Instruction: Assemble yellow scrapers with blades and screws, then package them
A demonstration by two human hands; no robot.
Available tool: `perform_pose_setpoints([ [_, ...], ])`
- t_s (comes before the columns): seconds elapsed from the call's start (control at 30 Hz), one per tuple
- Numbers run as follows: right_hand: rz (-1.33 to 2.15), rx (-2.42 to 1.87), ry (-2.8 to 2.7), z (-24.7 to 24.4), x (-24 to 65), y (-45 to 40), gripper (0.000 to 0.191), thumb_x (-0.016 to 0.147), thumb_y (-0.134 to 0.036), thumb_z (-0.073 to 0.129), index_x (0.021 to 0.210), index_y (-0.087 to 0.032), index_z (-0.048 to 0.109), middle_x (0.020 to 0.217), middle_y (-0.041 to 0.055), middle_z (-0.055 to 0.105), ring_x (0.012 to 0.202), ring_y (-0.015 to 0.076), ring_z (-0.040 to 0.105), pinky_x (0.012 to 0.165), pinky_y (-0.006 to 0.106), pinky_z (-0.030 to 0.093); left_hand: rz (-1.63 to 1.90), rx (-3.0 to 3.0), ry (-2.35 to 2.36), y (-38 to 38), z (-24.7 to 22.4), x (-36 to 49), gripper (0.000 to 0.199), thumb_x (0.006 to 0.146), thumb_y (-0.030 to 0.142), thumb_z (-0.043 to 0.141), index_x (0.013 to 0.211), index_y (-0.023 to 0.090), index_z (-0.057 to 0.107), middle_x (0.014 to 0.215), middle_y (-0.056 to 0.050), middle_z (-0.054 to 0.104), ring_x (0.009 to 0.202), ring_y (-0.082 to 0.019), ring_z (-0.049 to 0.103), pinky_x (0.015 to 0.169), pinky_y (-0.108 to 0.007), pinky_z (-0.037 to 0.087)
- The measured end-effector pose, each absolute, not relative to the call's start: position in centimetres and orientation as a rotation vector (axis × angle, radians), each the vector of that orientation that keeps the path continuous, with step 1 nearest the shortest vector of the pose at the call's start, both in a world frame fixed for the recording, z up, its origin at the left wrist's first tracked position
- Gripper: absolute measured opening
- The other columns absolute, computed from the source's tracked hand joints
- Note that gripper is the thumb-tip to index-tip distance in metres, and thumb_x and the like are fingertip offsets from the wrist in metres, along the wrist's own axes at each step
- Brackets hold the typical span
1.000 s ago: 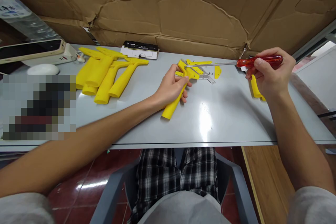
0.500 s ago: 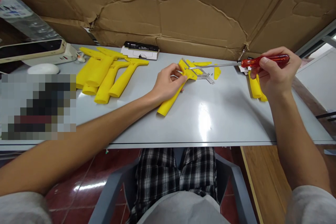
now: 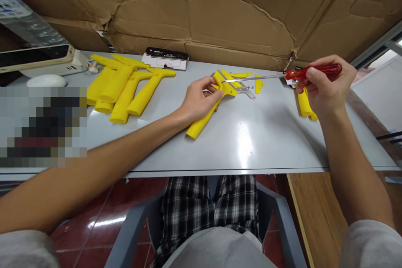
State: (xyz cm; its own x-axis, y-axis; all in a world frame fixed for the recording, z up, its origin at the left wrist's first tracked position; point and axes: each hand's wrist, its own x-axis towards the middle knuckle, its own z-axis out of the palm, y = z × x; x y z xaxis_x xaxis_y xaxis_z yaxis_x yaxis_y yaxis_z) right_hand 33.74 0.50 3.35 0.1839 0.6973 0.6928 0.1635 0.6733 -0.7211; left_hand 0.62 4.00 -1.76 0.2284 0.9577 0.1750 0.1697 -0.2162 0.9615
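Observation:
My left hand (image 3: 202, 97) is closed round the neck of a yellow plastic handle (image 3: 201, 125) lying slanted on the grey table. In my right hand (image 3: 329, 83) is the red grip of a long screwdriver (image 3: 295, 74). Its shaft points left, and the tip meets a screw on the handle's wide head. Just right of that head lie a metal bracket (image 3: 250, 94), small screws, a yellow strip (image 3: 241, 75) and a small yellow piece (image 3: 258, 85).
Several yellow handles (image 3: 121, 83) are piled at the left, with more yellow parts (image 3: 303, 102) at the right. A black-and-white box (image 3: 166, 58) stands against the cardboard (image 3: 232, 21). Phone (image 3: 37, 59), white mouse (image 3: 46, 81) and plastic bottle (image 3: 28, 23) are far left.
The screwdriver tip has shifted slightly left, onto a screw nearer my left fingers. My left hand still holds the handle in place. The whole view has moved slightly.

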Motion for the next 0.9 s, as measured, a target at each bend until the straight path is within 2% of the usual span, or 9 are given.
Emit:
perform_pose_setpoints([
  [0.2, 0.426, -0.815, -1.379, 3.19, 33.63, 0.52, 0.034, 0.073, -0.041, 0.1, 0.083, -0.02, 0.075, 0.062, -0.0041, 0.067, 0.043, 0.0158, 0.065, 0.036, 0.029, 0.051, 1.081, 1.585, 1.097, 4.11, -1.85, 0.59, 0.018, 0.087, 0.024, 0.081, 0.097, 0.022, 0.066, 0.096, -0.002, 0.068, 0.058, -0.013, 0.065, 0.051, -0.029, 0.061],
  [0.33, 0.376, -0.875, -1.419, 3.02, 33.83, 0.49, 0.039, 0.074, -0.046, 0.1, 0.092, -0.023, 0.075, 0.061, -0.0054, 0.065, 0.046, 0.0171, 0.066, 0.036, 0.03, 0.051, 1.093, 1.577, 1.097, 4.2, -2.08, 0.57, 0.02, 0.087, 0.025, 0.081, 0.098, 0.023, 0.064, 0.094, -0.001, 0.066, 0.058, -0.013, 0.064, 0.05, -0.027, 0.06],
  [0.53, 0.316, -0.997, -1.513, 2.99, 34.21, 0.12, 0.03, 0.088, -0.058, 0.088, 0.095, -0.033, 0.072, 0.064, -0.0027, 0.064, 0.052, 0.0216, 0.069, 0.039, 0.037, 0.052, 1.089, 1.577, 1.103, 4.14, -2.01, 0.64, 0.02, 0.087, 0.021, 0.081, 0.097, 0.024, 0.064, 0.089, 0.0, 0.066, 0.058, -0.012, 0.064, 0.049, -0.025, 0.058],
  [0.73, 0.392, -0.951, -1.587, 3.38, 34.18, -0.2, 0.046, 0.077, -0.063, 0.092, 0.106, -0.037, 0.069, 0.068, -0.0037, 0.069, 0.05, 0.0239, 0.067, 0.038, 0.04, 0.047, 1.095, 1.548, 1.119, 4.06, -1.79, 0.65, 0.021, 0.085, 0.019, 0.08, 0.095, 0.024, 0.063, 0.085, 0.001, 0.065, 0.057, -0.013, 0.064, 0.047, -0.026, 0.058],
  [0.8, 0.397, -1.011, -1.574, 3.54, 34.09, -0.29, 0.04, 0.08, -0.063, 0.091, 0.102, -0.037, 0.068, 0.067, -0.0036, 0.07, 0.05, 0.0233, 0.067, 0.039, 0.04, 0.049, 1.098, 1.545, 1.115, 4.05, -1.75, 0.65, 0.021, 0.084, 0.02, 0.081, 0.095, 0.024, 0.063, 0.085, 0.001, 0.064, 0.058, -0.013, 0.065, 0.048, -0.026, 0.059],
  [0.9, 0.348, -1.079, -1.533, 3.65, 33.94, -0.33, 0.037, 0.085, -0.062, 0.088, 0.083, -0.032, 0.066, 0.059, -0.0035, 0.065, 0.044, 0.0207, 0.062, 0.037, 0.037, 0.048, 1.096, 1.54, 1.112, 4.04, -1.73, 0.64, 0.023, 0.082, 0.021, 0.082, 0.095, 0.024, 0.063, 0.087, 0.0, 0.064, 0.059, -0.014, 0.065, 0.047, -0.028, 0.058],
])
